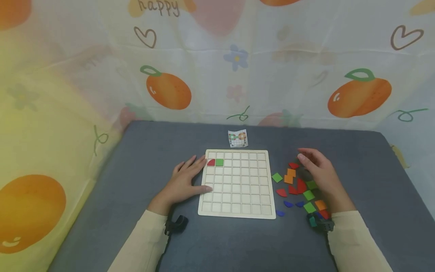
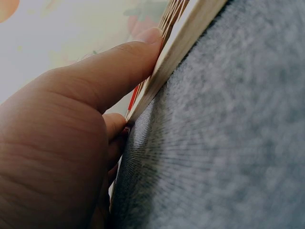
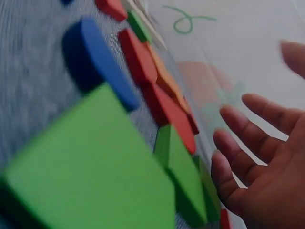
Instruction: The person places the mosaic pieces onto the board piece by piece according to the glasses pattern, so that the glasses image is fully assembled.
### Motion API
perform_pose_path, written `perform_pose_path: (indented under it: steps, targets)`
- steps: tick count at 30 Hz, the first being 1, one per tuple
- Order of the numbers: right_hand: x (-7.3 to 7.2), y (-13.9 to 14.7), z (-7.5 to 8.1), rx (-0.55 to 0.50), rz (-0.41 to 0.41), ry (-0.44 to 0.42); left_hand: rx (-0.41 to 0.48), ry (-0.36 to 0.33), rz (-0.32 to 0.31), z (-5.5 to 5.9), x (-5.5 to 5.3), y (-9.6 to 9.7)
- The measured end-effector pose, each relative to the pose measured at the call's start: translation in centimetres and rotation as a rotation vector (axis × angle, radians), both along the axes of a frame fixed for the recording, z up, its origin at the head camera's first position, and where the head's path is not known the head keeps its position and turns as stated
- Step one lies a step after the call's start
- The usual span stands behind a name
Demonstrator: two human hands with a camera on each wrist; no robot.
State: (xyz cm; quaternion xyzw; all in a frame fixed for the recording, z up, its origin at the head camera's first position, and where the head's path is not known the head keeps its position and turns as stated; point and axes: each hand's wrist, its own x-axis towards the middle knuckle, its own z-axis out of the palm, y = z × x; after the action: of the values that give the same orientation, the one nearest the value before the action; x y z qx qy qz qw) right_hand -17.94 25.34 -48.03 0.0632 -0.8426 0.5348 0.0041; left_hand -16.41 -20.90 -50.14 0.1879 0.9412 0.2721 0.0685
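Note:
A pale wooden grid board (image 1: pixel 236 187) lies on the dark grey table. Its upper left holds a red quarter-round piece (image 1: pixel 211 162) beside a green square (image 1: pixel 219 162). My left hand (image 1: pixel 185 181) rests along the board's left side, thumb lying over the edge and the other fingers extended. In the left wrist view that thumb touches the board's rim (image 2: pixel 167 62). My right hand (image 1: pixel 317 170) hovers over the loose pieces on the right, fingers loosely bent and holding nothing. Below it in the right wrist view are a large green square (image 3: pixel 95 162) and a blue piece (image 3: pixel 102 62).
Right of the board lie scattered orange squares (image 1: pixel 288 179), red pieces (image 1: pixel 281 193), green squares (image 1: pixel 309 207) and blue pieces (image 1: pixel 288 204). A small printed card (image 1: pixel 238 138) sits behind the board. A fruit-patterned cloth (image 1: pixel 210 68) hangs beyond the table.

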Motion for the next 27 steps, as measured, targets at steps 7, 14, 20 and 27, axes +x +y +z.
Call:
perform_pose_path:
  steps: [7,14,20,27]
  targets:
    - [-0.3,0.3,-0.8,0.218,0.011,-0.04,0.011,0.005,0.001,0.0,0.1,-0.1]
    - [-0.4,0.2,-1.3,0.372,0.057,-0.024,0.006,0.003,-0.001,0.0,-0.1,-0.1]
    - [-0.4,-0.2,-1.3,0.404,0.061,0.001,0.008,-0.001,0.0,0.1,-0.1,-0.1]
    - [-0.2,-0.4,-1.3,0.409,0.01,0.03,0.005,-0.005,0.003,0.1,0.0,0.0]
